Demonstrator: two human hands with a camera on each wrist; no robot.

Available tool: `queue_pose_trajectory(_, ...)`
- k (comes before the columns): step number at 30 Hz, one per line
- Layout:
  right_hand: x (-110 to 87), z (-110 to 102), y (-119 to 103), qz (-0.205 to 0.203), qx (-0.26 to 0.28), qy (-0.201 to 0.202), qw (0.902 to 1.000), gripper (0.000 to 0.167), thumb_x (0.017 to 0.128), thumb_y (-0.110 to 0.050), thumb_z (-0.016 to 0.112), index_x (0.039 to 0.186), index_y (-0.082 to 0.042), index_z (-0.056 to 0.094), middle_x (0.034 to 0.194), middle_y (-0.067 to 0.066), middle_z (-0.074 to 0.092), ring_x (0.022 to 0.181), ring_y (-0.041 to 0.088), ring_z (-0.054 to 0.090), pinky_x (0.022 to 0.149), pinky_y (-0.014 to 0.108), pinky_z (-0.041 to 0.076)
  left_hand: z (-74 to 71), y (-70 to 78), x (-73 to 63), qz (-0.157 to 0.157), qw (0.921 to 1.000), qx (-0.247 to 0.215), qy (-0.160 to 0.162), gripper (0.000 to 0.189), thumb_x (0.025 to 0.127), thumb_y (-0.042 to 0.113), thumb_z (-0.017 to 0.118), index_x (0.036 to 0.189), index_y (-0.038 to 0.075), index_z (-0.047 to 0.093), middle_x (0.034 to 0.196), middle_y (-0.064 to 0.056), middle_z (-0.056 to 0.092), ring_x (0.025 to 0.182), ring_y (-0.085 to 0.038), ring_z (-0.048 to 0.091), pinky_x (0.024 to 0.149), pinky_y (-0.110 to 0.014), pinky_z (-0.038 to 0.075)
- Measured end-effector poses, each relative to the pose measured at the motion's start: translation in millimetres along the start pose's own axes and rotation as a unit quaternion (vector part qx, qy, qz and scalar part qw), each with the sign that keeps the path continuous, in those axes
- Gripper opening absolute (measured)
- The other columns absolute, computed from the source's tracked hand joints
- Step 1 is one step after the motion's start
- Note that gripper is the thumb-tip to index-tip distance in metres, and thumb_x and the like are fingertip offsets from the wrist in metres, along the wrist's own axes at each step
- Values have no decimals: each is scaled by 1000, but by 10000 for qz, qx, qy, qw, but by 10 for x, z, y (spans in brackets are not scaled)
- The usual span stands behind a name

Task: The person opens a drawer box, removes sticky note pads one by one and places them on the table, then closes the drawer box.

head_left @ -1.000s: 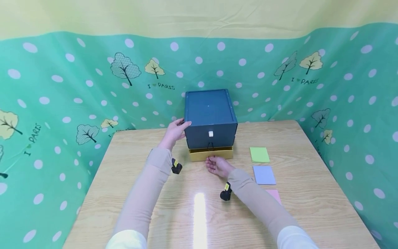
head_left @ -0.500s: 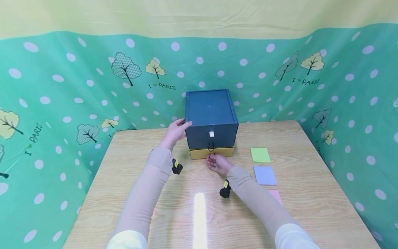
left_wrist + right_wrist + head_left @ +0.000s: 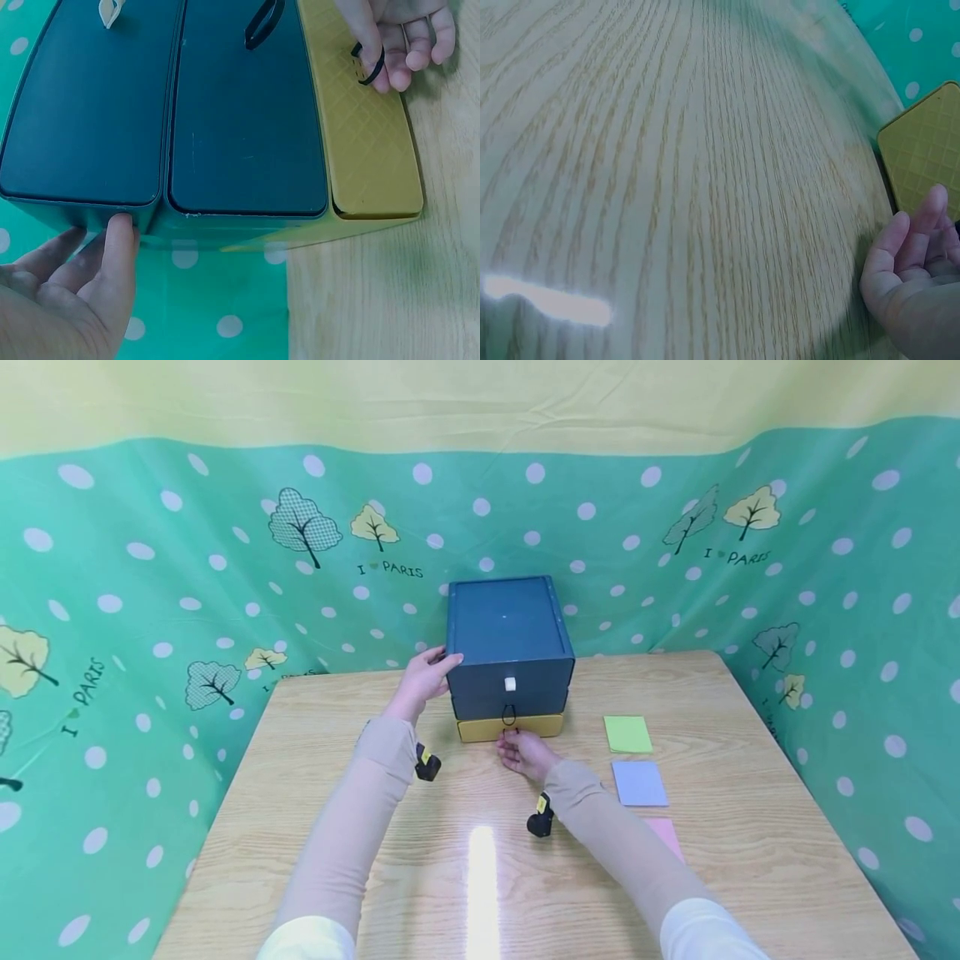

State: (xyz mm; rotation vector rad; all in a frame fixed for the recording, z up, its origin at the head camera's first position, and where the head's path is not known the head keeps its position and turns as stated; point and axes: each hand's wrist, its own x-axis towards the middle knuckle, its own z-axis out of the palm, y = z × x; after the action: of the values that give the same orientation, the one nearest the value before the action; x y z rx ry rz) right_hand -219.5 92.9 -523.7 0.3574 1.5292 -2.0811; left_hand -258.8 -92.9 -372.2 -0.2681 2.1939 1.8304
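Observation:
A small drawer cabinet (image 3: 504, 618) stands at the back of the table, with two dark blue drawer fronts above a yellow drawer (image 3: 476, 729). The yellow front sits flush in its frame in the left wrist view. My left hand (image 3: 425, 679) rests against the cabinet's left side, thumb at the front corner of the top drawer and fingers fairly straight. At the yellow front, my right hand (image 3: 527, 754) has a finger hooked through its black loop pull (image 3: 373, 66), the other fingers loosely bent. Another black loop (image 3: 264, 24) hangs from the middle drawer.
Right of the cabinet lie green (image 3: 628, 734), blue (image 3: 640, 783) and pink (image 3: 665, 837) paper squares, the pink one partly covered by my right sleeve. A polka-dot curtain (image 3: 360, 618) rises close behind the cabinet. Wooden tabletop (image 3: 420, 860) spreads in front.
The yellow drawer, standing out a little a second ago, has slid back into the cabinet. My right hand has moved slightly inward with it; the left hand has stayed at the side.

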Motion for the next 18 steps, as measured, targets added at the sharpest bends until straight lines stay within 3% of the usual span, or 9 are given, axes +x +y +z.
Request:
queue_pose_trajectory(13,0,-5,-9,39,221,0,9997,34,102,-11,35,131,7,39,111,11,51,95,16,51,100,36,40,7,10,1,-28,10000,-39,-6,69,92,35,61,150,16,30,154,-6,30,139,-22,34,108,-40,41)
queue_pose_trajectory(18,-55,-113,21,22,557,-167,9983,19,101,-13,41,115,-3,48,106,7,53,98,17,50,102,37,38,-1,1,-3,-68,10000,29,3,69,92,36,61,150,17,29,154,-5,30,139,-22,33,108,-39,41)
